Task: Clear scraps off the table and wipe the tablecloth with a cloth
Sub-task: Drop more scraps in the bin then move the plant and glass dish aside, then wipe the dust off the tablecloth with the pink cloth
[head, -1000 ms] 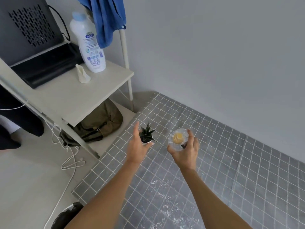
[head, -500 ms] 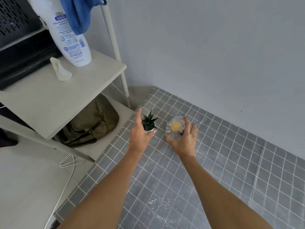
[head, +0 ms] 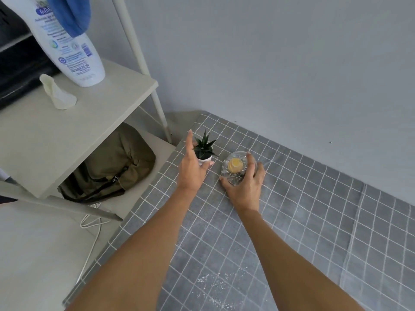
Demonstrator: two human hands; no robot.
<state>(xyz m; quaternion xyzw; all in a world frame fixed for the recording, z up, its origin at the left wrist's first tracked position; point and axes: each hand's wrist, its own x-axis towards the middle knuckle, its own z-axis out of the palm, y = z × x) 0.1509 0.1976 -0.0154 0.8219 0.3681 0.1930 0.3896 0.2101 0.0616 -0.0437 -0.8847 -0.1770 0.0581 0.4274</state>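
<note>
A grey checked tablecloth (head: pixel 303 221) covers the table, with white crumbs (head: pixel 215 286) scattered near its front. My left hand (head: pixel 190 169) holds a small potted succulent (head: pixel 204 151) at the table's far left corner, thumb against the white pot and index finger straight beside the leaves. Just to its right, my right hand (head: pixel 244 187) grips a clear glass bowl (head: pixel 235 169) with a yellow piece inside, and the bowl is down on the cloth. A blue cloth (head: pixel 69 14) hangs from the rack at the top left.
A white shelf rack (head: pixel 67 131) stands left of the table, holding a big white bottle (head: pixel 69 48) and a small pale object (head: pixel 57 95). An olive bag (head: pixel 116 164) lies under the shelf. White cables (head: pixel 92 225) trail on the floor. A grey wall backs the table.
Both hands moved forward and down toward the far left corner, carrying the plant and the bowl. The bowl now sits on the cloth. The view shifted closer.
</note>
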